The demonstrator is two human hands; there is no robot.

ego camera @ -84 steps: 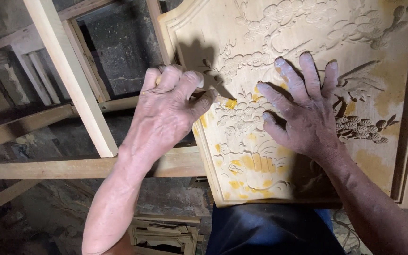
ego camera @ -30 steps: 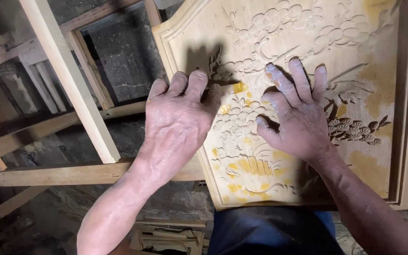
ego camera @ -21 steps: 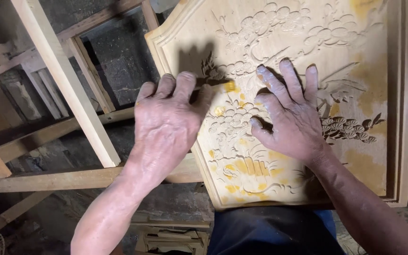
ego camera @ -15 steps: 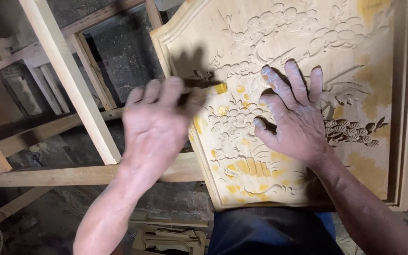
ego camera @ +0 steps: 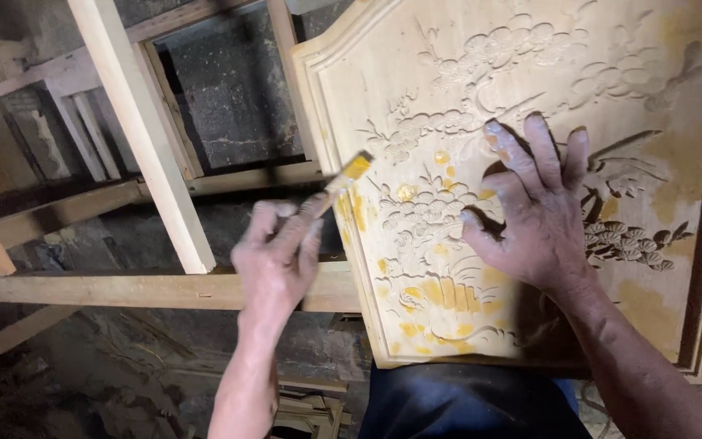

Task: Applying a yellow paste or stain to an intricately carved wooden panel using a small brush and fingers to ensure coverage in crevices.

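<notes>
Two hands: left hand point(ego camera: 274, 260) pinches brush point(ego camera: 349, 172) (yellow-tipped); right hand point(ego camera: 534, 215) on carved panel point(ego camera: 465, 73).

A pale wooden frame point(ego camera: 164, 289) of crossed rails — the carved wooden panel point(ego camera: 660, 187) leans against it.

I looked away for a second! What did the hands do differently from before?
The left hand slid off the carved wooden panel toward its left edge, and the small stick it holds, tipped with yellow paste, now shows at that edge. Earlier that hand lay over the carving, mostly hiding the stick. The right hand stayed spread flat on the carving, and the panel hardly moved.
</notes>
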